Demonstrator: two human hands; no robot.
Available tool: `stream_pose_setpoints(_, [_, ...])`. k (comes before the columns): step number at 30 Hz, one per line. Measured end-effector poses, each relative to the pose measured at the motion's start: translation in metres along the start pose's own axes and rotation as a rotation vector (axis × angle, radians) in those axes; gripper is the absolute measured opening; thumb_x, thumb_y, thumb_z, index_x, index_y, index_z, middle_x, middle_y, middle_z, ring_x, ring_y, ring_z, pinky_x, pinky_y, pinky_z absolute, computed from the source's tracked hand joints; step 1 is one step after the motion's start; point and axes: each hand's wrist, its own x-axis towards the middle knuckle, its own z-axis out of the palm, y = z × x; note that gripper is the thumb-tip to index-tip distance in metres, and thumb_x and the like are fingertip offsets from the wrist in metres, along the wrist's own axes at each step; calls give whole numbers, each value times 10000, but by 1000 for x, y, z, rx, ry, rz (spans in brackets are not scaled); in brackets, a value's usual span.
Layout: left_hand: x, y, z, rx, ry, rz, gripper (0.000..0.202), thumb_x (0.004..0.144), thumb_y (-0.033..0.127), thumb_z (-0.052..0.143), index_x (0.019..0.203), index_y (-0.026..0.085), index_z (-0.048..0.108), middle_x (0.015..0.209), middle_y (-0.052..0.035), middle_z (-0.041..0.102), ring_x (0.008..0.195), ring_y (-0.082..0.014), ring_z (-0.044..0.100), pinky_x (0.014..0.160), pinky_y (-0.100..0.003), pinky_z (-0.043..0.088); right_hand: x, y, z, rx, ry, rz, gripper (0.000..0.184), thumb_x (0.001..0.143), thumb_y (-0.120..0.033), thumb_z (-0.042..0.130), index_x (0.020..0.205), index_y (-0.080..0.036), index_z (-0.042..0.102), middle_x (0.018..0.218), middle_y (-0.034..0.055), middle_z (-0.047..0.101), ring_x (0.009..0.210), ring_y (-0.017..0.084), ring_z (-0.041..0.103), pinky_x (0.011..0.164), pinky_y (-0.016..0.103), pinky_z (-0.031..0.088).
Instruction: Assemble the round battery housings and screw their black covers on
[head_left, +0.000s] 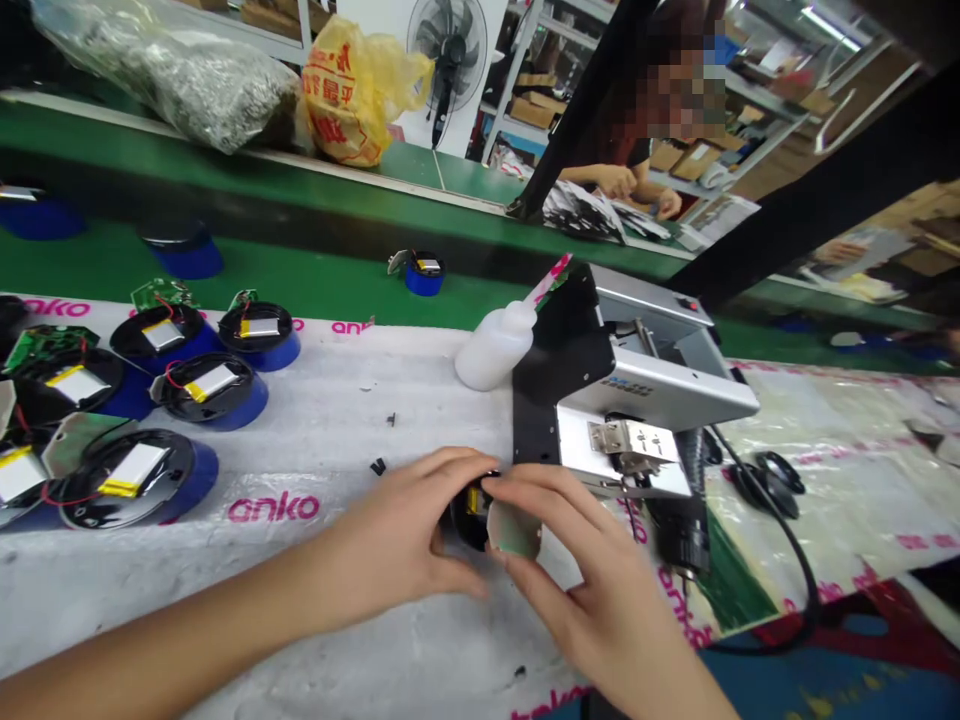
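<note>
My left hand (397, 530) grips a small round black housing (470, 510) from the left, with a yellow-edged battery showing inside it. My right hand (592, 570) pinches a pale green circuit board (514, 530) against the housing's right side, and a fingertip reaches over the housing. Part of the housing is hidden by my fingers. Two small black bits (378, 466) lie on the white sheet just left of my left fingers.
Several black housings (112, 490) on blue stands, with pouch batteries, wires and green boards, sit at left. A white squeeze bottle (495, 345) and a silver bench machine (637, 385) stand right of my hands. A co-worker's hands (622, 185) sort papers beyond a green conveyor belt (300, 250).
</note>
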Motion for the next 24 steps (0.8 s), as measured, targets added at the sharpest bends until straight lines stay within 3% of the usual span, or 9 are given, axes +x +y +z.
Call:
stream_pose_setpoints(4, [3, -6, 8, 100, 57, 54, 627, 757, 177, 764, 1333, 272, 536, 1321, -45, 595, 1172, -250, 582, 971, -372, 500, -14, 0, 15, 200, 149, 104, 318, 891, -144, 649, 1154, -295, 554, 1160, 25, 571, 1124, 160, 572, 965, 236, 505])
stream_pose_setpoints(6, [2, -5, 7, 90, 61, 45, 611, 759, 161, 740, 1328, 273, 546, 1327, -52, 580, 1214, -261, 560, 958, -369, 510, -18, -1, 21, 273, 216, 142, 302, 878, -162, 675, 1126, -296, 566, 1121, 14, 595, 1096, 151, 588, 943, 216, 514])
stream_pose_setpoints(10, [-2, -2, -1, -209, -72, -133, 604, 744, 150, 745, 1296, 322, 574, 1249, -26, 619, 852, -173, 690, 616, -235, 550, -21, 0, 29, 297, 319, 187, 346, 889, -209, 700, 1203, -317, 600, 1176, 22, 637, 1126, 171, 610, 987, 255, 517])
stream_pose_setpoints(13, [0, -2, -8, -439, -187, -311, 629, 796, 244, 744, 1378, 290, 510, 970, -7, 717, 669, -132, 693, 625, -236, 565, -24, 2, 32, 319, 328, 218, 334, 908, -241, 693, 1222, -322, 613, 1182, 26, 656, 1101, 177, 636, 950, 249, 543])
stream_pose_setpoints(16, [4, -5, -10, -513, -169, -377, 506, 851, 335, 702, 1329, 236, 566, 888, -22, 745, 661, -148, 719, 668, -274, 601, -30, 1, 34, 313, 349, 247, 307, 928, -284, 671, 1229, -304, 610, 1172, 40, 667, 1066, 186, 653, 883, 243, 570])
stream_pose_setpoints(20, [7, -4, -6, -510, -112, -379, 395, 871, 370, 685, 1237, 232, 630, 831, -15, 753, 610, -143, 715, 594, -242, 603, -34, -7, 35, 189, 365, 273, 278, 938, -328, 652, 1210, -300, 600, 1077, 27, 680, 951, 182, 662, 809, 259, 580])
stream_pose_setpoints(24, [7, 3, -2, -449, -53, -381, 315, 885, 377, 658, 1157, 218, 650, 790, -11, 739, 566, -137, 703, 541, -222, 590, -35, -16, 32, 54, 317, 265, 300, 941, -294, 638, 1236, -303, 581, 1132, 26, 633, 978, 173, 637, 839, 256, 578])
